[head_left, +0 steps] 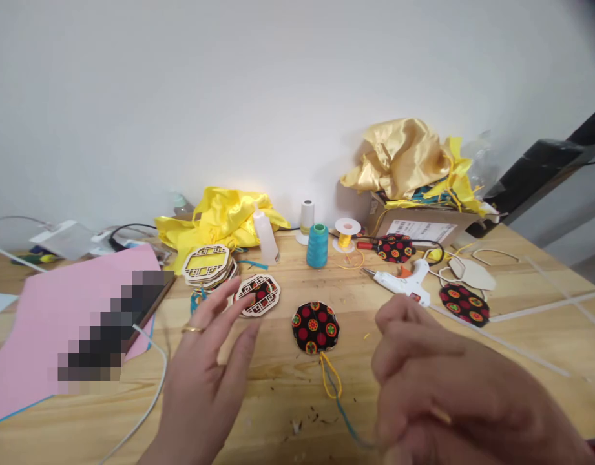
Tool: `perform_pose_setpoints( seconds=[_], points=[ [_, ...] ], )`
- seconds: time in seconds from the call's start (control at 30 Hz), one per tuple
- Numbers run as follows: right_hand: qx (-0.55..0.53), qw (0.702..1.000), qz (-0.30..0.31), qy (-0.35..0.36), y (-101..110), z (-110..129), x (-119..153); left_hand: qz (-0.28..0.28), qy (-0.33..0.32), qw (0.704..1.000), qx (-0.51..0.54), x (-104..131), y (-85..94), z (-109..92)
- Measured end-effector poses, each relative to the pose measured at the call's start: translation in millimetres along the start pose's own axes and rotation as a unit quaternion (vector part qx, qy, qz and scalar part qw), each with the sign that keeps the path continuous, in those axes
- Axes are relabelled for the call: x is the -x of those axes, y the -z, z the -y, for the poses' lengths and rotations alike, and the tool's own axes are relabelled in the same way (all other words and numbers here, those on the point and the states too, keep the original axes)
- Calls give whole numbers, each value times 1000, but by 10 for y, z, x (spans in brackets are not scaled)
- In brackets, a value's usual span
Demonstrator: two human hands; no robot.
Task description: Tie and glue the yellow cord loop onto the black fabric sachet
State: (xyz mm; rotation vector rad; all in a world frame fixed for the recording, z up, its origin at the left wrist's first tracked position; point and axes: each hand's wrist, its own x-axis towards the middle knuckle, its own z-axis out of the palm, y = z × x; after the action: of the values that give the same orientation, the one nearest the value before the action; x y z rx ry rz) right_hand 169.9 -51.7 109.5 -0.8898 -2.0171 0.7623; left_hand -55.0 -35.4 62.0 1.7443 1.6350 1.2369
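My left hand is spread, palm down, with a ring on one finger; its fingertips reach over a pale lattice piece backed with dark patterned fabric. To its right, a round fabric-covered disc lies on the table. A yellow cord loop hangs from the disc's lower edge, and a blue-green thread runs from there towards my right hand. That hand is closed, with its fingers curled together at the thread's end; the pinch itself is hidden.
A white glue gun lies on the wooden table behind my right hand. Teal thread cone, plastic bottle and yellow cloth stand or lie at the back. A fabric-filled cardboard box is at back right; pink sheet at left.
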Motion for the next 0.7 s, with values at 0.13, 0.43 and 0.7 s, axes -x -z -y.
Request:
perform_pose_setpoints(
  seconds=[0.13,0.43,0.7],
  points=[
    [26,999,18,23,-157,-26,-11,148,54,974,163,157,-39,-141],
    [-9,997,3,-73,-322,-235,-10,323,245,830,383,307,-288,-62],
    [-9,996,1,-86,-379,-303,-39,346,245,852,307,282,-348,4]
  ],
)
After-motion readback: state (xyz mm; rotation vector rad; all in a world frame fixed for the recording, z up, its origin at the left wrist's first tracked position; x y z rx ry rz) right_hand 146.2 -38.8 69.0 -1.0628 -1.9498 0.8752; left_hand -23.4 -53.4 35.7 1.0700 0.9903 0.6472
